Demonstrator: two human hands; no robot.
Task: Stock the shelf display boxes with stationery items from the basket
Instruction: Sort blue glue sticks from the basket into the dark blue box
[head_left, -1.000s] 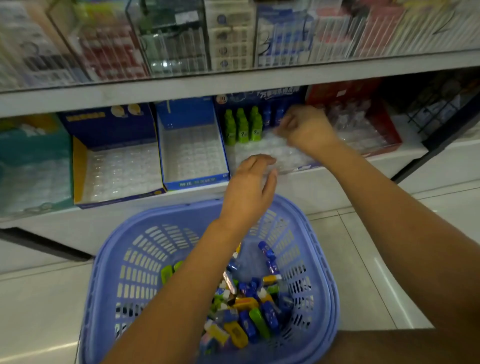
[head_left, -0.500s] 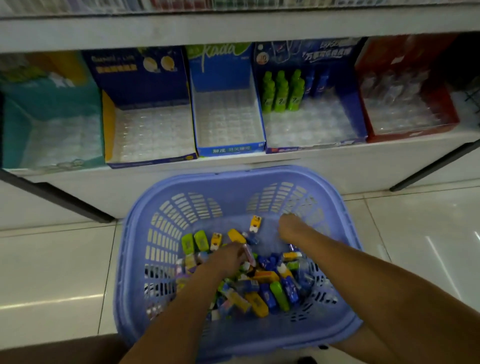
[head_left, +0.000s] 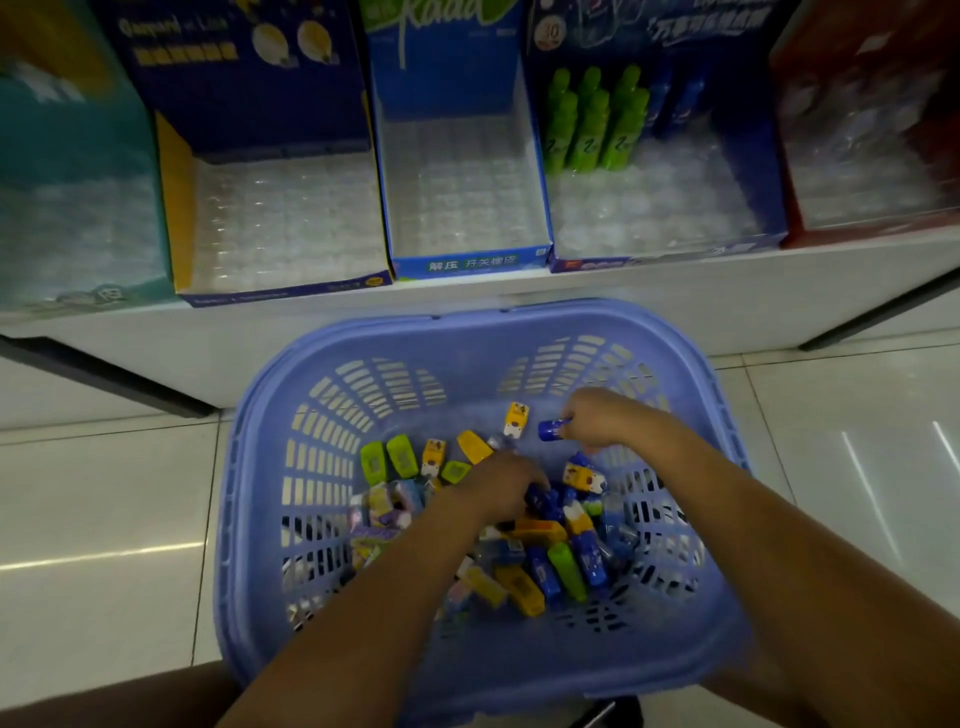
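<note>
Shelf (head_left: 623, 304) sits low. The basket (head_left: 249, 467) is parked on the floor just below its front edge, likely to keep lifts short. Display boxes (head_left: 467, 262) are open-topped with low front lips and mostly bare trays. Green bottles (head_left: 592, 124) stand at one box's back. The stationery pile (head_left: 524, 577) lies in the basket bottom. Hands are apart: left hand (head_left: 498, 488) is dug into the pile, grip hidden; right hand (head_left: 602, 421) pinches a blue item (head_left: 551, 429) inside the rim.

The light blue box (head_left: 467, 265) in the top middle says "Kada" on its back and "解压 开关橡皮" on its front edge. The dark blue box (head_left: 649, 257) to its right shows "30". Each of the green bottles (head_left: 587, 130) shows "2".
</note>
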